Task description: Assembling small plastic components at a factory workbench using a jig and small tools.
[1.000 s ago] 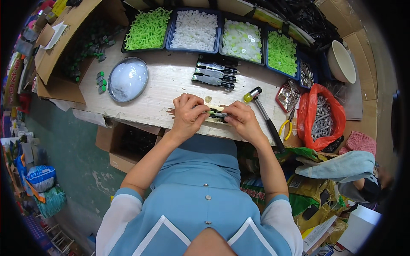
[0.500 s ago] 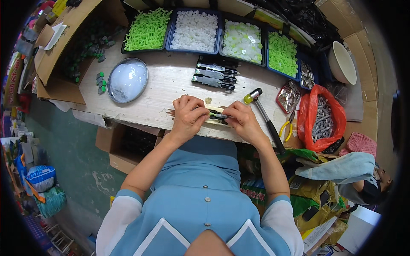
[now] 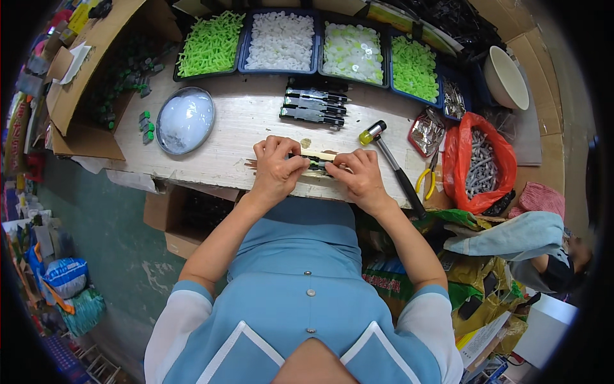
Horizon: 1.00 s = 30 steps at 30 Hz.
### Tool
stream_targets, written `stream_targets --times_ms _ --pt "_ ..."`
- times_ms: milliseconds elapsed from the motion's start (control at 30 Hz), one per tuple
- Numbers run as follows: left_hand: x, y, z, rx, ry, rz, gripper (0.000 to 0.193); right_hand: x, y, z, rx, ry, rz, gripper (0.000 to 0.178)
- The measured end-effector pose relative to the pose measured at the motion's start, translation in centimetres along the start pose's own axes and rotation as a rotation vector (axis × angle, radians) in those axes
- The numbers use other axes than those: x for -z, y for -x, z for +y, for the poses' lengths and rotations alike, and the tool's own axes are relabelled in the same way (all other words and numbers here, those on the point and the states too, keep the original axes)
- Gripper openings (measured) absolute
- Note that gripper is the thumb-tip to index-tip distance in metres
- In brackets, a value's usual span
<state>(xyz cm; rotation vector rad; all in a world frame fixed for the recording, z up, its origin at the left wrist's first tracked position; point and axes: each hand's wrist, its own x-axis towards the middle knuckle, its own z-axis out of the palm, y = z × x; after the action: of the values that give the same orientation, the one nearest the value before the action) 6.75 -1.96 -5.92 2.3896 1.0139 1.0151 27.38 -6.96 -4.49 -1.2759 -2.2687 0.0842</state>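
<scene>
At the bench's near edge, my left hand (image 3: pixel 279 169) is closed, thumb and fingertips pinching one end of a slim black part with a green piece in it (image 3: pixel 316 164). My right hand (image 3: pixel 360 178) pinches the other end. Fingertips cover both ends of the part. Just behind it lies a pale wooden strip (image 3: pixel 318 155). Farther back, several black parts of similar shape (image 3: pixel 313 107) lie side by side. To the right of my right hand rests a hammer (image 3: pixel 398 170) with a yellow and black head, and beside that are yellow-handled pliers (image 3: pixel 430 181).
Trays of green sticks (image 3: pixel 210 43), white pieces (image 3: pixel 279 41), pale discs (image 3: pixel 354 53) and green pieces (image 3: pixel 414 69) line the back. A dish of whitish paste (image 3: pixel 185 118) stands left, near small green-grey pieces (image 3: pixel 146 127). At right are a red bag of grey parts (image 3: pixel 453 168) and a bowl (image 3: pixel 508 78).
The whole view has shifted slightly. Both hands still pinch the black part near the bench edge; my right fingertips sit a little closer to my left ones.
</scene>
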Motion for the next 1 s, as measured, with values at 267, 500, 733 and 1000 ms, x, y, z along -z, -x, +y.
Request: stream_targets --times_ms 267,500,733,1000 --pt "-0.1 0.0 0.0 -0.04 0.012 0.052 0.011 -0.8 0.4 1.8 -0.186 -0.393 0.01 0.03" --pt "0.1 0.0 0.0 -0.013 0.044 0.029 0.012 5.2 -4.0 11.1 -0.226 0.101 0.276 0.016" --pt "0.3 -0.5 0.2 0.02 0.07 -0.005 0.014 17.5 -9.4 24.2 -0.697 0.792 0.506 0.028" --pt "0.4 0.4 0.4 0.041 0.054 -0.025 0.013 17.6 -14.6 26.0 -0.81 0.959 0.121 0.027"
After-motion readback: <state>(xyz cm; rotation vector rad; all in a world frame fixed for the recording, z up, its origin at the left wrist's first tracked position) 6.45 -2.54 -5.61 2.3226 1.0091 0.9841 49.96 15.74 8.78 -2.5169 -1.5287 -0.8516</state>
